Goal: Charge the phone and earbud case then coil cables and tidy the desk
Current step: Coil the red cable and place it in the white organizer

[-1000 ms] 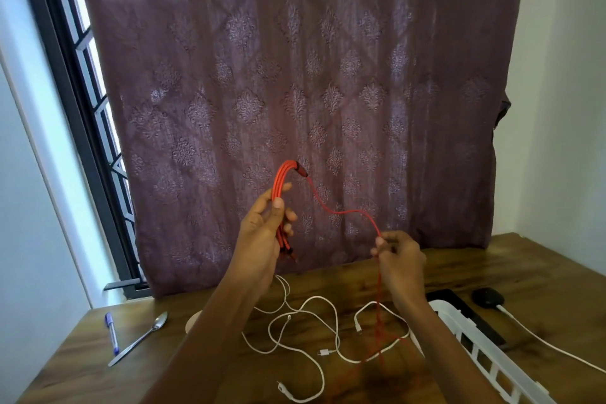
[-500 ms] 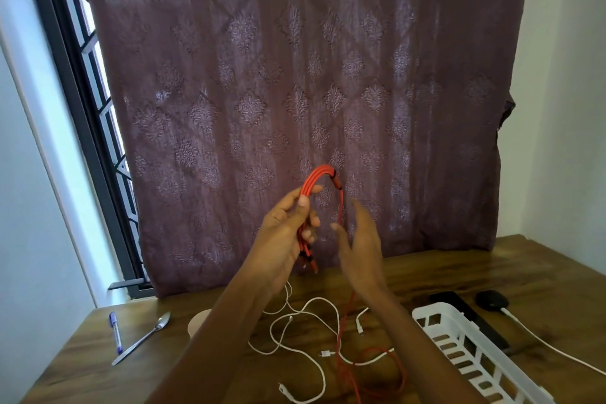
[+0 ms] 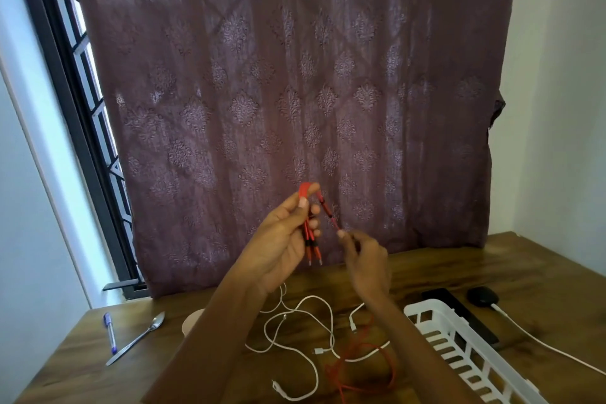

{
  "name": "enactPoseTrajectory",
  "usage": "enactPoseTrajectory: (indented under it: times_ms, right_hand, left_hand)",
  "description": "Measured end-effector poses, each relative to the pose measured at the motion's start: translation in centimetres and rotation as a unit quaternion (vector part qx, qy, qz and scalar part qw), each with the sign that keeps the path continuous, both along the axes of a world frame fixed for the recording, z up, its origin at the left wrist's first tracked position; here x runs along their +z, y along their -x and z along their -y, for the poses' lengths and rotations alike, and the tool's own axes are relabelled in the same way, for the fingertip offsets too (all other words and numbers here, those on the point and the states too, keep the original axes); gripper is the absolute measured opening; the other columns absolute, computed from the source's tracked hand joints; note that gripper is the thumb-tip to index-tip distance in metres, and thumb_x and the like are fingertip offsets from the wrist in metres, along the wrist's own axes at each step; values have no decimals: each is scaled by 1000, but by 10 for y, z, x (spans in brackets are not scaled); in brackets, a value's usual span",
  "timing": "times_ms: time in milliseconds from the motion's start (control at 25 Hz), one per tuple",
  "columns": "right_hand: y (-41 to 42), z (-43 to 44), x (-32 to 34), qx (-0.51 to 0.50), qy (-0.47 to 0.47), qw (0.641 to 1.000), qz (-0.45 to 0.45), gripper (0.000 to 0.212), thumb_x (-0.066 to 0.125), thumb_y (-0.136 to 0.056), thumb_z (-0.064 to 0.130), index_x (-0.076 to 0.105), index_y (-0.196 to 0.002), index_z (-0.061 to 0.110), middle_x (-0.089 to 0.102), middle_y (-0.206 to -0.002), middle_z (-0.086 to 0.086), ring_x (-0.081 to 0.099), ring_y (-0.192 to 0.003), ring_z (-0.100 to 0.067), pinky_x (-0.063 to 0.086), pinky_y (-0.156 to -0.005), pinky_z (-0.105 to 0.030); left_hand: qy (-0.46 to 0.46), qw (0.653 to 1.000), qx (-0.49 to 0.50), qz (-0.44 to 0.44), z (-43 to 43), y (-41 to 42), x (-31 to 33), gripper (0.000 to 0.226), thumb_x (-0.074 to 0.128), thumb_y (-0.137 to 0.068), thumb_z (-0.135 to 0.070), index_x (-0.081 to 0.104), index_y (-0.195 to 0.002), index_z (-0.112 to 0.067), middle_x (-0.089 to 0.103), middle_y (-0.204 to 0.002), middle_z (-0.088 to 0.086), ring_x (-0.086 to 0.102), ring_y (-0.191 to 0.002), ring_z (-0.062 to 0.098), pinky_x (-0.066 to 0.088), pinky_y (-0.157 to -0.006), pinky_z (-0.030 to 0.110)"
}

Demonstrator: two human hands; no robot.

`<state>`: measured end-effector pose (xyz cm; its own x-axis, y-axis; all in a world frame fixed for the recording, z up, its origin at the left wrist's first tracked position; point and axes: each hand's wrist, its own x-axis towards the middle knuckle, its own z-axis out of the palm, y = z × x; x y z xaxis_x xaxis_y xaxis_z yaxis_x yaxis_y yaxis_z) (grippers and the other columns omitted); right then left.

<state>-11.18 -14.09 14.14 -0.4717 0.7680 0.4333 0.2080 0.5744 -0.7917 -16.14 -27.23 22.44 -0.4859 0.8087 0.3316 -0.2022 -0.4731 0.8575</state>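
The red cable point(image 3: 305, 190) looks light and floppy. The left hand point(image 3: 278, 239) clamps its folded loops, and the right hand point(image 3: 367, 259) pinches the trailing strand close by.

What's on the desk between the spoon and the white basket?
Tangled white cables, the red cable's loose loops and a pale round thing, in the head view.

The person shows as two bare arms above the desk point(image 3: 492, 272): left arm point(image 3: 210, 338) and right arm point(image 3: 423, 354), uncovered from the wrist to the frame's edge. The left hand point(image 3: 278, 239) has slim fingers point(image 3: 311, 188) with short, trimmed nails (the thumbnail catches light); the right hand point(image 3: 367, 259) is slightly blurred.
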Motion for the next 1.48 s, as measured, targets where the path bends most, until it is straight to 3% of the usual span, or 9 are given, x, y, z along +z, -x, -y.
enactPoseTrajectory:
  times_ms: [280,520,680,800,960,1080,1160,1320,1480]
  right_hand:
    - [-22,34,-26,69,-202,964,156,36,35,-99,27,47,-132,26,56,-120,1,58,-103,-20,44,-78,-29]
    - [-46,33,8,140,-116,983,-26,16,62,-87,9,71,-99,10,58,-82,5,56,-77,-9,36,-68,-4]
    - [-56,38,41,166,-243,956,16,20,62,-85,15,70,-103,20,66,-90,6,61,-84,-12,48,-76,-27]
    - [-56,33,70,157,-324,933,-3,13,64,-81,15,69,-89,24,69,-86,9,62,-85,-13,48,-74,-31]
    - [-48,6,105,220,-245,943,-56,7,74,-73,15,73,-76,22,67,-80,9,62,-77,-11,51,-71,-38]
    - [-42,-8,117,284,-175,937,-102,12,78,-68,11,76,-75,20,63,-80,9,61,-75,-8,50,-69,-26]
    - [-39,-16,118,302,-153,931,-140,13,76,-70,9,76,-78,19,61,-82,8,58,-75,-2,46,-67,-13]
    - [-32,-31,106,241,-117,947,-179,18,71,-77,10,73,-86,25,62,-75,3,56,-70,-6,44,-65,-13]
    - [-17,-24,64,166,-16,969,-185,14,62,-85,8,73,-94,11,64,-69,3,54,-58,6,41,-60,-6]
  left_hand:
    - [27,976,176,-124,-9,10,-3,38,44,-95,-8,40,-125,-31,62,-69,-7,60,-63,2,49,-55,16]
    - [78,921,268,-270,-4,27,-23,58,40,-97,-9,8,-142,-28,63,-76,0,61,-65,4,50,-64,17]
    - [94,896,264,-345,-7,24,-28,54,40,-96,-3,19,-131,-38,59,-70,-2,58,-64,3,48,-68,14]
    - [103,902,192,-373,-8,16,-28,46,39,-95,1,36,-118,-39,53,-63,-5,52,-54,-4,42,-59,12]
    - [113,949,93,-279,-7,9,-20,37,33,-98,-4,38,-126,-27,52,-53,-7,46,-45,3,37,-49,16]
    - [83,988,-24,-132,-2,5,-8,28,30,-97,-11,53,-112,-13,38,-45,-8,32,-38,3,30,-40,15]
    - [68,993,-74,-66,5,5,0,29,35,-90,-20,60,-99,-7,32,-42,-9,26,-34,1,25,-36,14]
    - [30,989,-134,54,17,4,7,34,38,-86,-21,68,-76,-9,19,-42,-9,15,-32,1,20,-31,13]
    - [-36,984,-122,126,15,1,8,35,37,-87,-23,67,-74,-9,18,-41,-9,15,-30,4,20,-30,14]
